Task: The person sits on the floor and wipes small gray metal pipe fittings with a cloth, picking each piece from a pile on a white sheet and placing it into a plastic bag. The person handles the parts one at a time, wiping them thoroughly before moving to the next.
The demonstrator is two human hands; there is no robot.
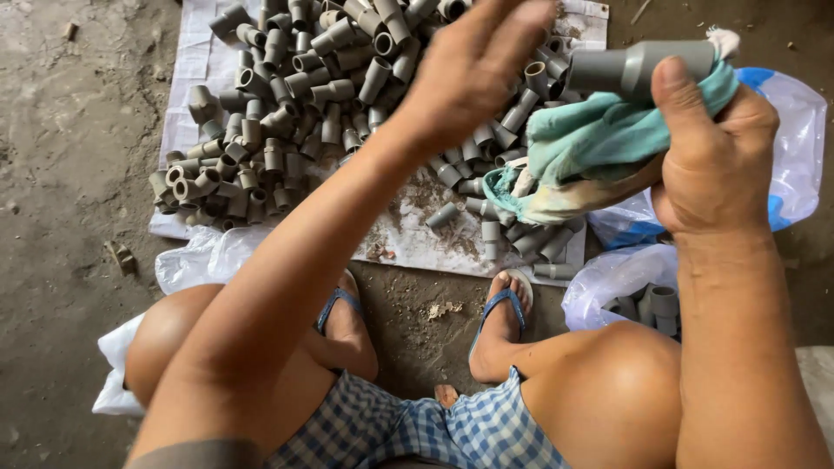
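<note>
We are holding a grey pipe fitting (641,68) in the upper right of the frame, its long axis lying nearly level across the picture, the narrower end pointing left toward the pile and the wider end pointing right. Our right hand (714,161) is gripping it through a teal cloth (599,139), the grip pressed together around cloth and fitting, with the thumb lying up against the wider part. The cloth is covering the underside of the fitting, and its far right end is disappearing behind a white scrap of rag, so we cannot make out that opening. Our left hand (473,65) is reaching up toward the top centre of the frame with the fingers held straight and loosely together, pinching nothing; the fingertips are cut off by the top edge. Beneath it, a heap of grey fittings (295,95) is lying on a white sheet (195,61) on the floor in the upper left. A clear plastic bag (621,282) at the right centre is holding a few more fittings, partly hidden behind our right forearm and knee.
</note>
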